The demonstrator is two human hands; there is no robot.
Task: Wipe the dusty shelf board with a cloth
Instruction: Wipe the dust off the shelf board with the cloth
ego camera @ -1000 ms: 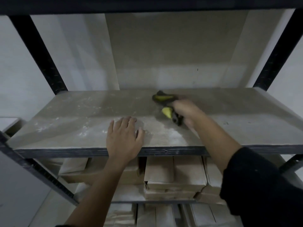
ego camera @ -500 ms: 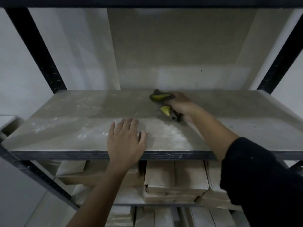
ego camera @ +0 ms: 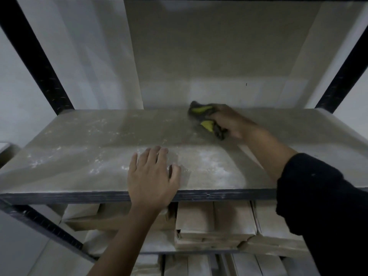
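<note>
The right hand is curled around a bunched yellow-and-dark cloth, pressing it down on the shelf board near the back edge, a little right of the middle. The left hand lies flat, fingers straight and slightly spread, palm down on the board's front edge as a brace; it holds nothing.

Pale dust shows in streaks and patches across the left half of the board and in a brighter patch just right of the left hand, so by the look of it much of the wiping is not yet done. The board sits in a black metal rack against a pale wall; stacks of paper-wrapped packs fill the shelf below.

Risks from here (a judgement only): the cloth is wadded small, so strokes may leave strips of dust between passes; sweeping forward could drop dust over the front edge onto the packs underneath; the bracing palm covers a spot that could easily be missed
</note>
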